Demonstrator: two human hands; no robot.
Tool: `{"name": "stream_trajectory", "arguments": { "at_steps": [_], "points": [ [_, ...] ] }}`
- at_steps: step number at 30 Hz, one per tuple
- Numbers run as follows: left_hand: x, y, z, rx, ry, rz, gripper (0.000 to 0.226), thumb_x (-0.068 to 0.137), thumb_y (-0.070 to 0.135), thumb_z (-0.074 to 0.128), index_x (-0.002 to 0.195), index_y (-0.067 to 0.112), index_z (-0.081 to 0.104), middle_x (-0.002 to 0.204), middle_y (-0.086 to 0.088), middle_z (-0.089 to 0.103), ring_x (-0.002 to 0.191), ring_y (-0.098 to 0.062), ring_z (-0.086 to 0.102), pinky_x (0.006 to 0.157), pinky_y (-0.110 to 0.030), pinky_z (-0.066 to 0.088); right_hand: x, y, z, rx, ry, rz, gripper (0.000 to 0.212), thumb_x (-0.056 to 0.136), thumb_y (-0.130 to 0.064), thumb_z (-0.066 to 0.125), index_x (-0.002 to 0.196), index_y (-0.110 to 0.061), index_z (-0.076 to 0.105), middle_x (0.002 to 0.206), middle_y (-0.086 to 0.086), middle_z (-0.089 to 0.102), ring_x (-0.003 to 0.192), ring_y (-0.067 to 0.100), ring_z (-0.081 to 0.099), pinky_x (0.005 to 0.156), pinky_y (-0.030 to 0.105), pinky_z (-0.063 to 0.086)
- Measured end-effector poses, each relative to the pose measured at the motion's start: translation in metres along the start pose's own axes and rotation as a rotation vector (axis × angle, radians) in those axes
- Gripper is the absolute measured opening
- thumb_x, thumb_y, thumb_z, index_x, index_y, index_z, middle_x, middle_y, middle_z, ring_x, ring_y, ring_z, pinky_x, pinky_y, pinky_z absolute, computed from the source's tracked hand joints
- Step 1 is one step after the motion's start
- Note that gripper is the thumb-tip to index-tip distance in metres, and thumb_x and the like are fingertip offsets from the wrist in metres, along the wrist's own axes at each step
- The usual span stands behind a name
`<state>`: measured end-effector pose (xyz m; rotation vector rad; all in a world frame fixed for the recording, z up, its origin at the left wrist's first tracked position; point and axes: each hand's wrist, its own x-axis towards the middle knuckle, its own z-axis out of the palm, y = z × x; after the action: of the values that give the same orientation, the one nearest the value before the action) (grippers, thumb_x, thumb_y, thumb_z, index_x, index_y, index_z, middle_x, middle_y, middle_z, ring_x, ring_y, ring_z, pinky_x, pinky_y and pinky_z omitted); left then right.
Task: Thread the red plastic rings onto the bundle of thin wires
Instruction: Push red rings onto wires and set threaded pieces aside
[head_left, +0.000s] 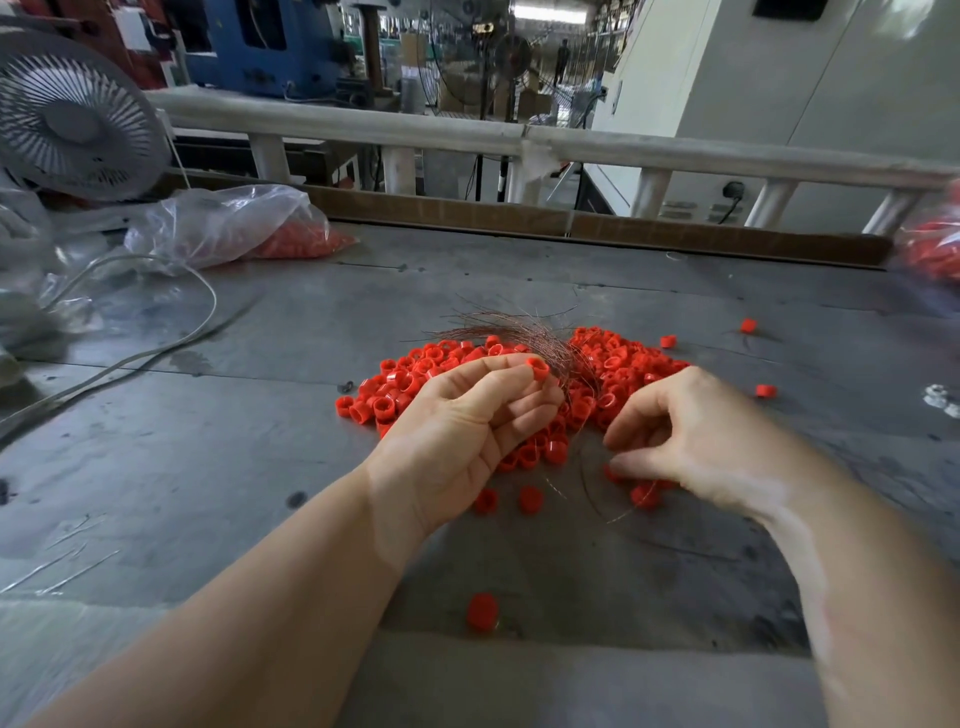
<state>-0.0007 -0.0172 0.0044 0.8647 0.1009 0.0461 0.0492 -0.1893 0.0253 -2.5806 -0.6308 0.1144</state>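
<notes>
Wire bundle (524, 332) and red ring (538, 369) meet at the left hand (457, 415), and that is what the next move hangs on. The hand is palm-up, fingers curled, pinching the ring at its fingertips with the bundle gripped just beside it. From there the thin coppery strands fan up and away over the pile of red rings (467, 374) on the grey table (208, 467). The ring's bore appears to face roughly along the strands, so I judge it must slide along that axis.

The right hand (691, 441) is low over the near edge of the pile, fingers curled toward loose rings and stray strands; whether it actually pinches anything I cannot tell. The left hand is plainly the nearer one to the bundle.
</notes>
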Motion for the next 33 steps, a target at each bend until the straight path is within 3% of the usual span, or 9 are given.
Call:
{"name": "stream_trajectory", "arguments": {
  "at_steps": [5, 9, 11, 16, 18, 21, 24, 29, 33],
  "points": [
    [-0.002, 0.001, 0.000, 0.008, -0.033, 0.004, 0.014, 0.074, 0.006, 0.059, 0.087, 0.002, 0.063, 0.068, -0.008, 0.068, 0.065, -0.013, 0.069, 0.062, -0.020, 0.056, -0.001, -0.002, 0.002, -0.085, -0.015, -0.018, 0.022, 0.074, -0.023, 0.078, 0.061, -0.033, 0.064, 0.064, -0.009, 0.069, 0.062, -0.002, 0.060, 0.065, 0.018, 0.042],
    [-0.003, 0.001, 0.002, 0.018, -0.066, 0.020, 0.018, 0.068, 0.009, 0.061, 0.084, 0.003, 0.066, 0.069, -0.009, 0.068, 0.064, -0.012, 0.069, 0.063, -0.019, 0.056, 0.000, -0.006, 0.008, -0.133, 0.029, -0.046, 0.024, 0.079, -0.026, 0.073, 0.061, -0.035, 0.059, 0.071, -0.008, 0.068, 0.074, 0.007, 0.059, 0.086, 0.031, 0.043],
    [-0.003, 0.002, 0.002, 0.020, -0.079, 0.021, 0.017, 0.069, 0.009, 0.061, 0.083, 0.004, 0.067, 0.070, -0.009, 0.068, 0.064, -0.012, 0.069, 0.063, -0.019, 0.056, 0.001, -0.008, 0.010, -0.170, 0.068, -0.068, 0.020, 0.081, -0.028, 0.071, 0.066, -0.036, 0.061, 0.080, -0.010, 0.067, 0.083, 0.011, 0.059, 0.088, 0.031, 0.042],
    [-0.005, 0.003, 0.003, 0.037, -0.120, 0.030, 0.013, 0.069, 0.011, 0.062, 0.075, 0.008, 0.073, 0.071, -0.007, 0.070, 0.065, -0.010, 0.069, 0.062, -0.018, 0.056, 0.002, -0.005, 0.011, -0.109, 0.035, -0.078, 0.026, 0.073, -0.026, 0.079, 0.060, -0.038, 0.058, 0.066, -0.015, 0.058, 0.061, -0.002, 0.052, 0.060, 0.015, 0.036],
    [-0.006, 0.003, 0.004, 0.037, -0.136, 0.033, 0.013, 0.070, 0.010, 0.061, 0.076, 0.009, 0.073, 0.072, -0.007, 0.070, 0.065, -0.010, 0.069, 0.061, -0.018, 0.055, 0.002, -0.003, 0.012, -0.105, 0.040, -0.083, 0.026, 0.075, -0.023, 0.077, 0.061, -0.036, 0.059, 0.068, -0.015, 0.058, 0.059, -0.002, 0.052, 0.059, 0.015, 0.037],
    [-0.007, 0.004, 0.004, 0.043, -0.157, 0.033, 0.015, 0.071, 0.011, 0.060, 0.073, 0.011, 0.075, 0.071, -0.005, 0.070, 0.066, -0.009, 0.069, 0.063, -0.018, 0.055, 0.005, -0.004, 0.014, -0.103, 0.098, -0.111, 0.016, 0.082, -0.019, 0.071, 0.073, -0.032, 0.066, 0.076, -0.015, 0.061, 0.074, 0.002, 0.056, 0.066, 0.014, 0.038],
    [-0.007, 0.005, 0.004, 0.039, -0.166, 0.031, 0.015, 0.071, 0.011, 0.060, 0.074, 0.011, 0.075, 0.072, -0.005, 0.070, 0.065, -0.009, 0.069, 0.062, -0.018, 0.055, 0.005, -0.008, 0.013, 0.133, 0.190, -0.136, 0.015, 0.085, -0.014, 0.067, 0.078, -0.027, 0.068, 0.074, -0.017, 0.062, 0.069, -0.002, 0.057, 0.062, 0.006, 0.039],
    [-0.007, 0.005, 0.004, 0.051, -0.175, 0.027, 0.015, 0.069, 0.012, 0.061, 0.074, 0.011, 0.076, 0.071, -0.007, 0.071, 0.063, -0.009, 0.069, 0.062, -0.017, 0.055, 0.006, -0.015, 0.013, 0.538, 0.290, -0.182, 0.020, 0.086, -0.003, 0.064, 0.080, -0.022, 0.069, 0.076, -0.001, 0.071, 0.070, 0.007, 0.064, 0.070, 0.014, 0.050],
    [-0.007, 0.004, 0.003, 0.058, -0.149, 0.009, 0.015, 0.066, 0.011, 0.062, 0.073, 0.011, 0.075, 0.072, -0.007, 0.070, 0.062, -0.009, 0.068, 0.063, -0.018, 0.056, 0.005, -0.016, 0.013, 0.758, 0.318, -0.180, 0.024, 0.089, -0.002, 0.058, 0.083, -0.022, 0.069, 0.074, -0.001, 0.072, 0.065, 0.005, 0.064, 0.065, 0.015, 0.051]
  ]
}}
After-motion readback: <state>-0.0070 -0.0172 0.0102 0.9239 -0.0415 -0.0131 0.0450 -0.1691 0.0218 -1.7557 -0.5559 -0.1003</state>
